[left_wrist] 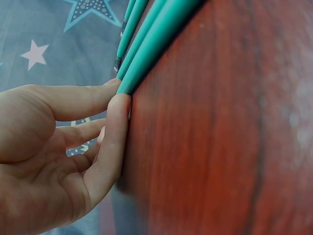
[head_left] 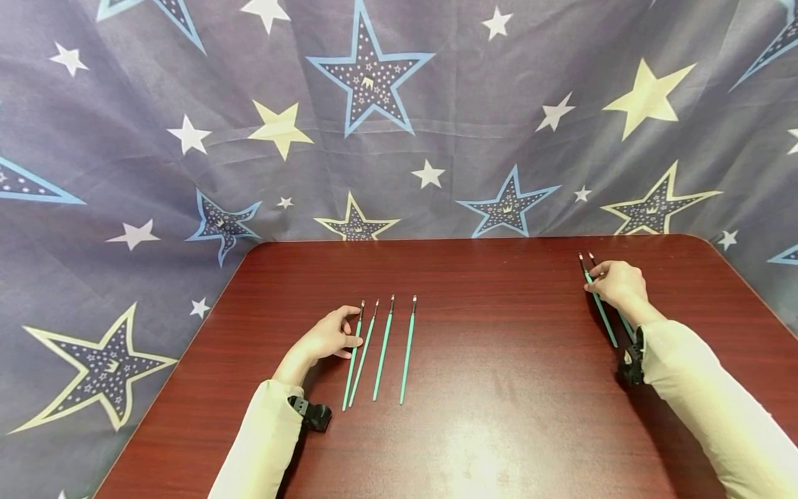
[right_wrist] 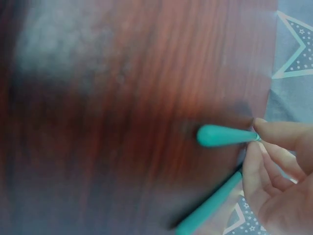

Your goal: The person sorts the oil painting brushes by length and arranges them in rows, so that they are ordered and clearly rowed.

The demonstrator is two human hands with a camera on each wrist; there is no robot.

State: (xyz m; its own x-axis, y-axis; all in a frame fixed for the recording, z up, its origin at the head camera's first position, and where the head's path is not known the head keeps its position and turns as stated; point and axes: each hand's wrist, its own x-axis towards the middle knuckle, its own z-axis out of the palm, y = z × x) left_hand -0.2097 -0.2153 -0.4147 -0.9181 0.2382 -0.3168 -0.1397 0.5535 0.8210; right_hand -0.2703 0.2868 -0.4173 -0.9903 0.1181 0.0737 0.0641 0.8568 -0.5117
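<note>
In the head view my left hand pinches the leftmost paintbrush, a thin teal-handled one, between thumb and a finger. Close beside it lies a second paintbrush, with a third paintbrush and another paintbrush farther right, bristle ends pointing away. The left wrist view shows the fingertips on the teal handle. At the far right, my right hand pinches another teal paintbrush, its handle pointing toward the right wrist camera. A neighbouring paintbrush lies beside it, partly hidden by the hand.
Both hands work over a dark red wooden table with rounded far corners. A grey star-patterned cloth hangs behind it and along the left side. Black wrist cameras sit low over the table, one being the left camera.
</note>
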